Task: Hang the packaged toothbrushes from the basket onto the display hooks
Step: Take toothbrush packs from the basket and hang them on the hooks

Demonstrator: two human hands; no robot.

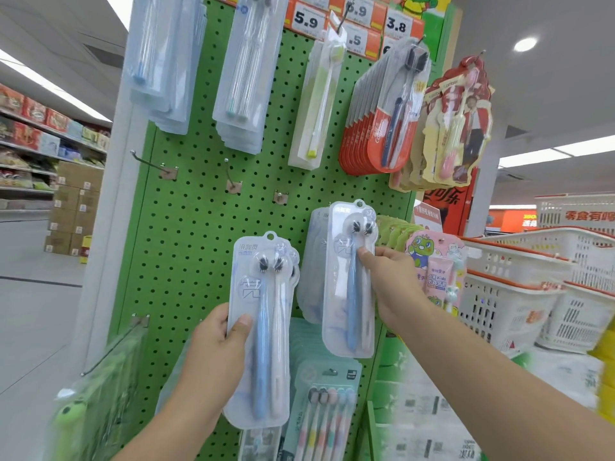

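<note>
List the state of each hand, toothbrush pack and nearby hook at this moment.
Left hand: grips a toothbrush pack.
Left pack: held upright before the pegboard, not hung.
Right hand: thumb and fingers pinch the right pack.
Right pack: at a hook, on others already hung.
Bare hooks: three, unfilled.

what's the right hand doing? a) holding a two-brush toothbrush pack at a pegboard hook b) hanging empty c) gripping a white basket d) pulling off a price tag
a: the right hand pinches a clear two-brush toothbrush pack whose hang hole sits up at the green pegboard.
</note>
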